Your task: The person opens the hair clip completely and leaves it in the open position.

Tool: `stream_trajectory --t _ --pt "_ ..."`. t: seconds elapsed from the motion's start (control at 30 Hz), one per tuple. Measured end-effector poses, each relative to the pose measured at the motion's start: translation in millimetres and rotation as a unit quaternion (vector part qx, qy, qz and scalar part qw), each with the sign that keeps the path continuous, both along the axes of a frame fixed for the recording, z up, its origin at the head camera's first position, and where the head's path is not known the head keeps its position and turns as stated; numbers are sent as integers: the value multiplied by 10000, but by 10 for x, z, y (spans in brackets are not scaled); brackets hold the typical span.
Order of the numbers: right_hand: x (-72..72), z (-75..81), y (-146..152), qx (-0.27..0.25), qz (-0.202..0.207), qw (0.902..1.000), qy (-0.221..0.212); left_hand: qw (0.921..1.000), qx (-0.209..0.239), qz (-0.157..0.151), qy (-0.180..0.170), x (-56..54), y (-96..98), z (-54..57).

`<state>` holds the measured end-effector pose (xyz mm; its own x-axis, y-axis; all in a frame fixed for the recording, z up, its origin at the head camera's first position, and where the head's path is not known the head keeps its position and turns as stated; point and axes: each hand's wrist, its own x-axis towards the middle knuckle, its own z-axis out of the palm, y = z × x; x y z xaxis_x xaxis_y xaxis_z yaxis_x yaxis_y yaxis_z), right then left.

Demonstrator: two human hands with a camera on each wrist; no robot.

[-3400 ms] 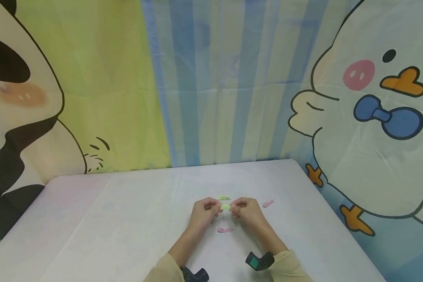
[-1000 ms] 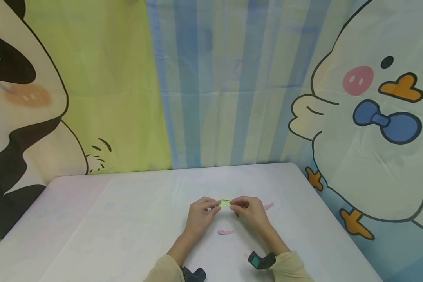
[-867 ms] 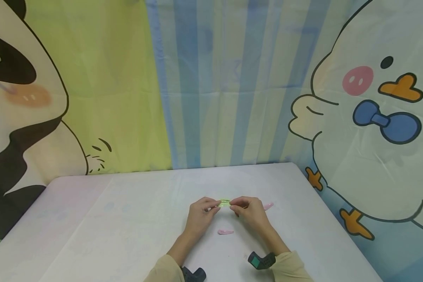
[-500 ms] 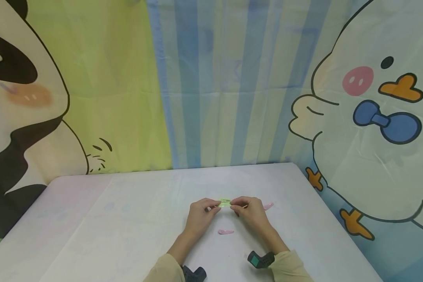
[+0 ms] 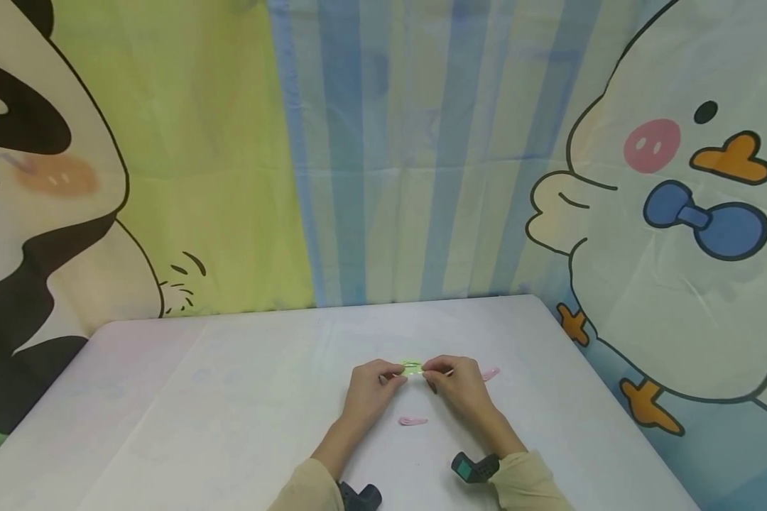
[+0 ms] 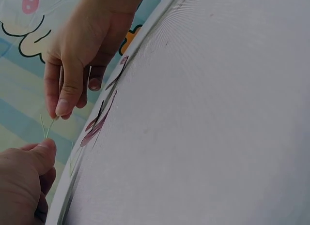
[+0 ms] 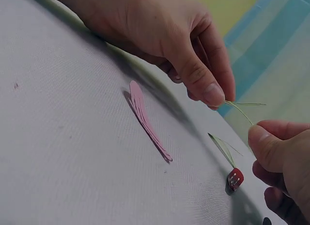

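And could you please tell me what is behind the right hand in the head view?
A pink clip shows just past the right hand, on the white table. The hand seems to cover the clip's nearest end; anything else directly behind is hidden.

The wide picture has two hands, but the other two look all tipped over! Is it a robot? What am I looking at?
No robot: this is somebody's bare left hand and right hand. The wide picture was taken from their head, looking forward and down. The tipped ones were taken from their wrists, one left, one right, so they show the work up close and at a slant. Both hands pinch a thin, pale-green hair clip. On the white table lie a narrow pink hair clip in front, another pink clip beside the right hand, and a green clip with a red, white-dotted end.
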<state>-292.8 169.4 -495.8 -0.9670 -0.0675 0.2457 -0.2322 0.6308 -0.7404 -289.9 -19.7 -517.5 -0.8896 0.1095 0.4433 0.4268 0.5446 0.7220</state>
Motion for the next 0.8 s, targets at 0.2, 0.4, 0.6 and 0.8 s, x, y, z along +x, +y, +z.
stream_trajectory --t 0.2,0.4,0.6,0.8 --pt "-66 -35 -13 213 106 9997 -32 9999 -112 70 77 -46 9 -27" --pt "-121 -51 -23 555 95 9980 299 9997 -80 146 178 -106 34 -33" --pt "-163 -71 -34 744 91 9959 505 9992 -171 372 1 -136 60 -48" --pt "-197 -85 -8 967 80 9935 601 9988 -296 370 -144 -165 95 -67"
